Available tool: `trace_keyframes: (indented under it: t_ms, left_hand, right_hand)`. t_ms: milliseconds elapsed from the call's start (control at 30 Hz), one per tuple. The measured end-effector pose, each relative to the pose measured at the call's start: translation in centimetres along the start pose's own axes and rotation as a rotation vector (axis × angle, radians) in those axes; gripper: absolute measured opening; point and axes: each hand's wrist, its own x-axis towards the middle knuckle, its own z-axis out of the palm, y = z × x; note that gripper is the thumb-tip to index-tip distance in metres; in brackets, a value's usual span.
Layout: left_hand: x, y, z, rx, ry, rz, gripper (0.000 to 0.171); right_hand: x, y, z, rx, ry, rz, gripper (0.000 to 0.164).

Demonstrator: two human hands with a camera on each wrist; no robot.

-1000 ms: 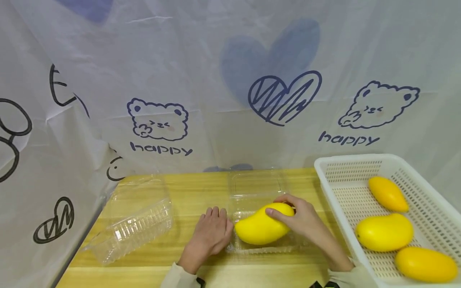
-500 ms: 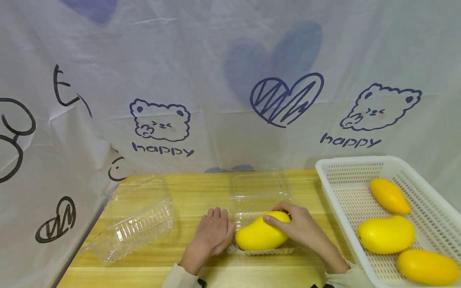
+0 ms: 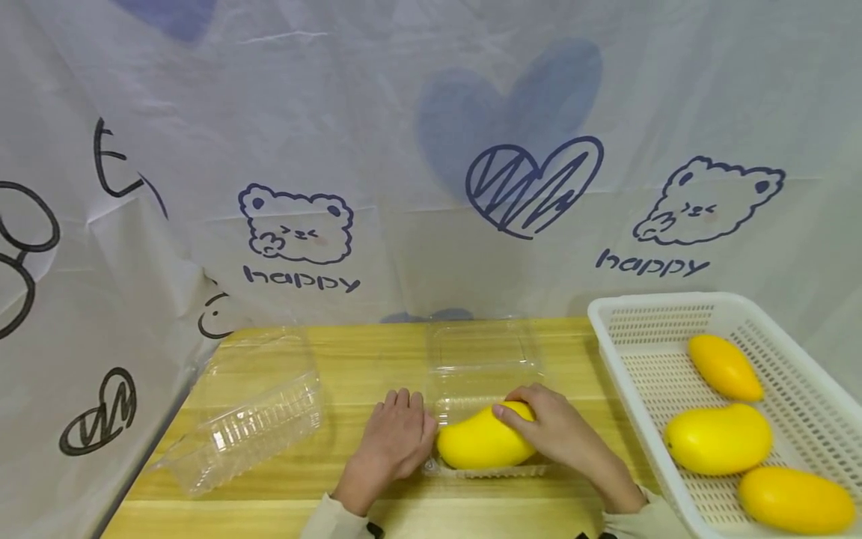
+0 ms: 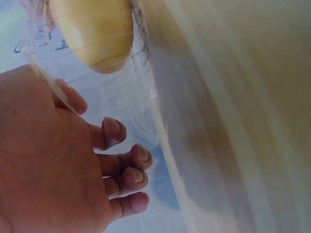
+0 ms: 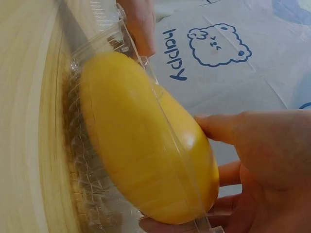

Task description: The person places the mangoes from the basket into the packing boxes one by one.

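Fingers (image 5: 230, 173) and thumb of the right hand (image 3: 555, 423) curve round the end of a yellow mango (image 3: 485, 443), the thumb on the near side and the fingertips wrapped over the far side, holding it between them. The mango lies on its side in the base of a clear plastic box (image 3: 496, 472), its upper part standing above the rim, its free end pointing to the left hand (image 3: 397, 434). The lid of that box (image 3: 483, 344) lies back toward the patterned cloth (image 3: 404, 112). Beside the box's left end the left hand rests low, its fingers loosely bent and slightly apart, gripping nothing; its thumb is right by the box's corner, though through the shiny plastic I cannot say for sure whether it touches. Well to the left on the wooden table (image 3: 465, 513) is a second clear box (image 3: 263, 427), tilted at an angle. On the right stands a white slotted basket (image 3: 673, 298) with three more fruits in it: an orange mango (image 3: 725, 367) at the back, a yellow one (image 3: 717, 439) in the middle, and a deeper yellow one (image 3: 797, 500) nearest the person
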Motion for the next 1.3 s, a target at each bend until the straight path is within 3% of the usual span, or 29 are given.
trace_keyframes:
  t_ms: [333, 567, 767, 1300]
  left_hand:
    - [-0.02, -0.09, -0.12, 0.008, -0.002, 0.003, 0.029]
    - [-0.14, -0.21, -0.07, 0.0, 0.001, 0.003, 0.028]
    - [-0.16, -0.2, 0.1, -0.008, 0.019, 0.004, 0.027]
    - [-0.21, 0.1, -0.08, -0.002, 0.028, 0.01, 0.026]
  right_hand:
    - [0.38, 0.18, 0.34, -0.02, -0.037, -0.065, 0.035]
    - [0.31, 0.07, 0.64, -0.059, -0.05, -0.109, 0.051]
    - [0.07, -0.04, 0.62, -0.072, -0.053, -0.128, 0.048]
    - [-0.43, -0.17, 0.43, -0.071, -0.096, -0.107, 0.047]
